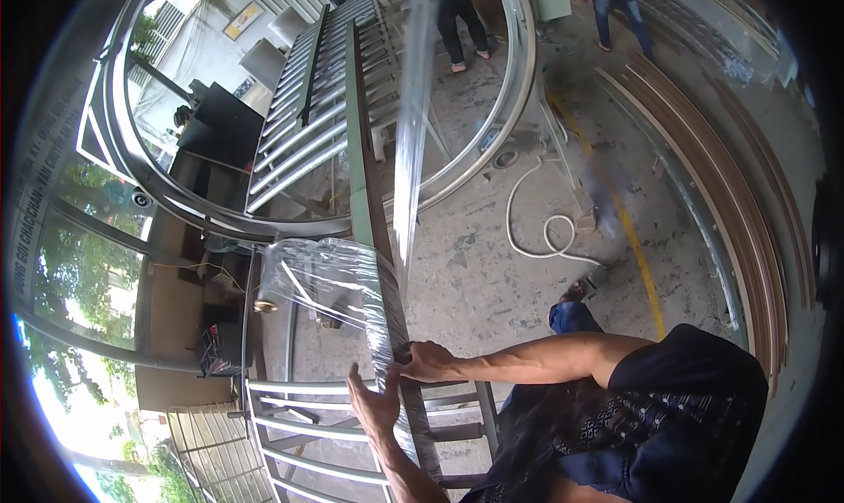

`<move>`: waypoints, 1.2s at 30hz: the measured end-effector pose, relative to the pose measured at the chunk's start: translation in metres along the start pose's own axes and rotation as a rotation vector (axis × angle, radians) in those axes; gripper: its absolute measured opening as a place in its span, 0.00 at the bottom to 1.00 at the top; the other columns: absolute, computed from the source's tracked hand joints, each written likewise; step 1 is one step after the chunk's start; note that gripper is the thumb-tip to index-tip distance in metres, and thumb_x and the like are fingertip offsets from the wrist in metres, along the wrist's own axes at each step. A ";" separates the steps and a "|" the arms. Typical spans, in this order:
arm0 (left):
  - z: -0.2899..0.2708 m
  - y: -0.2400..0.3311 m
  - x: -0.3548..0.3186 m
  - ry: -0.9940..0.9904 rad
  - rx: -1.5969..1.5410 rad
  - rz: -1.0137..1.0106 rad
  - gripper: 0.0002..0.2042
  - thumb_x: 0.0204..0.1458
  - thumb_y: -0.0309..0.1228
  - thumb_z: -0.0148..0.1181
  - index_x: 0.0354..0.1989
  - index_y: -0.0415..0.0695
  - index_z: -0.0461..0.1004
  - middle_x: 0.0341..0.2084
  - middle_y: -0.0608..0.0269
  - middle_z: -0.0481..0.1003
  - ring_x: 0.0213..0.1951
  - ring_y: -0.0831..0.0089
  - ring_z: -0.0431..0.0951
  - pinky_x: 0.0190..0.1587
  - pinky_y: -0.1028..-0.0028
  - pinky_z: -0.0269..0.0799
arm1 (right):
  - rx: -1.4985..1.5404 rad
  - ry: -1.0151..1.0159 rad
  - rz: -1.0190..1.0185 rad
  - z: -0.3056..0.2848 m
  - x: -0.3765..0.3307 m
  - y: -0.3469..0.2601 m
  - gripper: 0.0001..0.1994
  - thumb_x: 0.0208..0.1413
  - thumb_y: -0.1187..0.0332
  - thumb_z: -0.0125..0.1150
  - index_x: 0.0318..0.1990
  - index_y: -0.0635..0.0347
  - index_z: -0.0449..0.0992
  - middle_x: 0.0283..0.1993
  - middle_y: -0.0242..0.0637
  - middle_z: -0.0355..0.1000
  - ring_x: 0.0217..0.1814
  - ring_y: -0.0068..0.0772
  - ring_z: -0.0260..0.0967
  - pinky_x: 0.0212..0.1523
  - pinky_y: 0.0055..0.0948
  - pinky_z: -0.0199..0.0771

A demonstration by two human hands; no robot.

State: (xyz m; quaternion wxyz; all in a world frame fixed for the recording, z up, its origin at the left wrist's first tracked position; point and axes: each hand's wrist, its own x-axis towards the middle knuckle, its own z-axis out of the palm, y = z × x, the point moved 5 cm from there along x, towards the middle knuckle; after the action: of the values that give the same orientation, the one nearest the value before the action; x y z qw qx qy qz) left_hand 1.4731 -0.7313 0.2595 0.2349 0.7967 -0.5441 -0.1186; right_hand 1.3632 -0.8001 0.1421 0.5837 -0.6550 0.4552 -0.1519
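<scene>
A long rail [360, 178], green on one face and dark along the other, runs away from me above the silver bars of a metal railing [316, 433]. Clear plastic film [374, 296] wraps its near stretch, and a loose sheet of the film spreads off to the left. My left hand [376, 404] lies against the wrapped rail with thumb and fingers apart. Just beyond it, on the rail's right side, my right hand [426, 362] is closed at the film's edge. Its fingertips are partly hidden.
A big round metal frame [519, 90] surrounds the far railing bars [299, 156]. A white hose [519, 230] curls on the concrete floor. Curved brown strips [703, 151] lie at the right. Other people [462, 19] stand farther back. Windows [88, 274] line the left.
</scene>
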 end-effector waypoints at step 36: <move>0.028 -0.010 -0.035 0.049 0.215 -0.173 0.30 0.37 0.41 0.68 0.46 0.36 0.66 0.36 0.42 0.75 0.39 0.46 0.76 0.42 0.54 0.70 | -0.264 -0.072 -0.484 -0.037 -0.102 0.062 0.18 0.43 0.65 0.62 0.42 0.63 0.71 0.38 0.46 0.73 0.43 0.50 0.72 0.43 0.42 0.73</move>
State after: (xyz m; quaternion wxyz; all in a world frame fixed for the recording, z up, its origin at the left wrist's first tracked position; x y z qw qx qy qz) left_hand 1.4553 -0.7028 0.2279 0.1501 0.8638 -0.4772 -0.0598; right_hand 1.2550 -0.7387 0.1307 0.4557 -0.8201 0.2804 -0.2030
